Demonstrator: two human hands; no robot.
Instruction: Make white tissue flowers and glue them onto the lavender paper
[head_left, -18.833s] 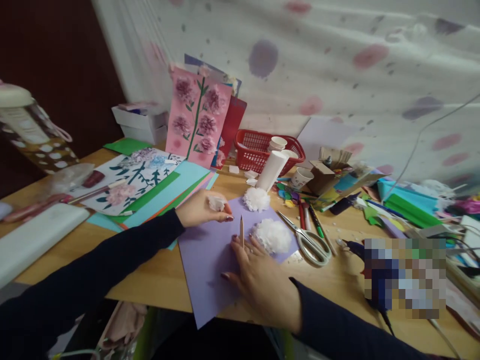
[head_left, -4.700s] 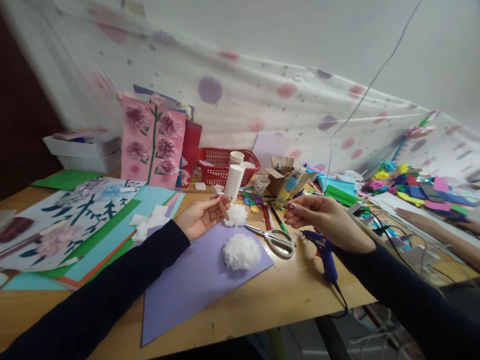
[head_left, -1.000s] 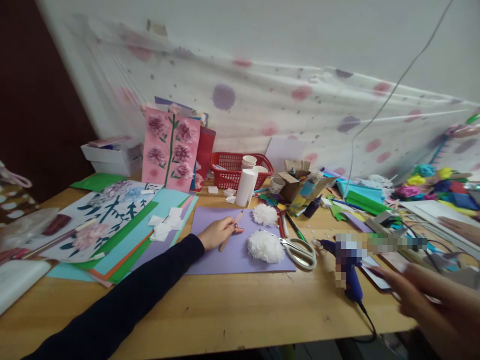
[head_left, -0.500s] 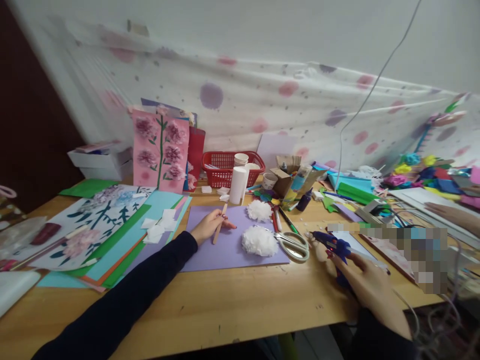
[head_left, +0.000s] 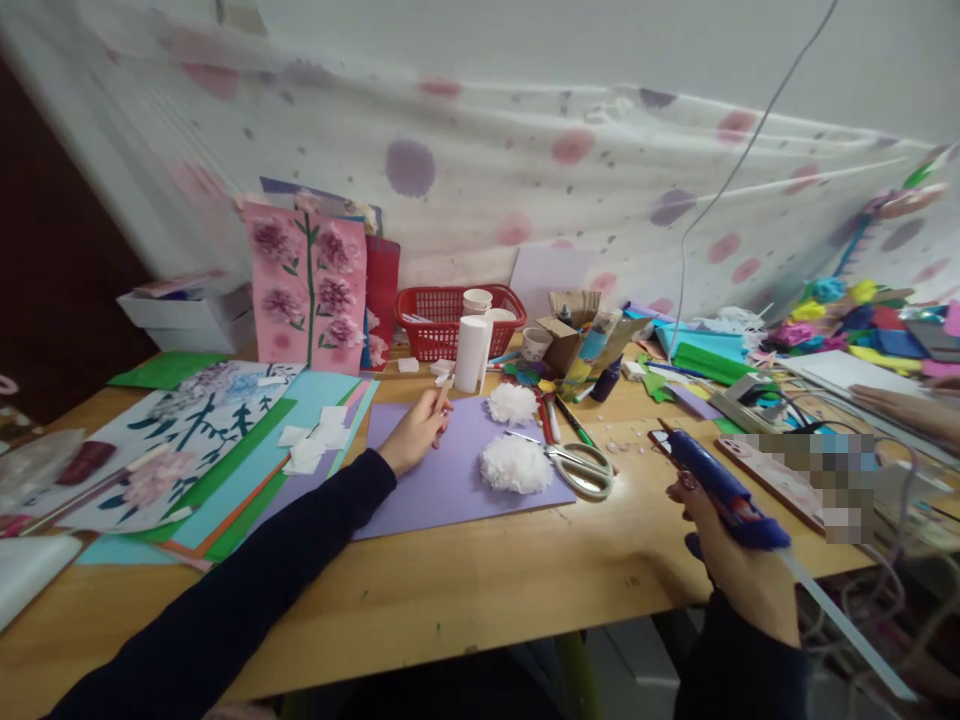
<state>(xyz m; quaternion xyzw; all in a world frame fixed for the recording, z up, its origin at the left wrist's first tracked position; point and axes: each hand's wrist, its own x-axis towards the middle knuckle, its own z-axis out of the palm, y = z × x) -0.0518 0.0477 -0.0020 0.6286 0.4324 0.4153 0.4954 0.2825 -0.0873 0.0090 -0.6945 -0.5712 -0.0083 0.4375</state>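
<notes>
My left hand (head_left: 412, 437) is closed around a wooden craft stick (head_left: 444, 391), whose tip sticks up past the fingers. That hand is over the purple paper (head_left: 435, 510). My right hand (head_left: 750, 570) grips a dark blue hot glue gun (head_left: 709, 480), its nozzle pointing up and left, with a long glue stick (head_left: 847, 622) coming out of the back. On the right part of the purple paper are a larger white fluffy paper flower (head_left: 516, 464) and a smaller white flower (head_left: 513, 405). Scissors (head_left: 583, 470) with pale handles lie partly across the paper's right edge.
Behind the paper stand a white cylinder (head_left: 472, 355) and a red basket (head_left: 427, 338). Coloured sheets (head_left: 247, 470) and a pink flower picture (head_left: 307, 285) are on the left. A power strip (head_left: 746, 400), cables and a phone (head_left: 772, 480) lie right, near another person's hand (head_left: 896, 408).
My right hand has lifted the glue gun off the table and turned it, so the glue stick now shows. My left hand has tilted the craft stick, and less of it is visible.
</notes>
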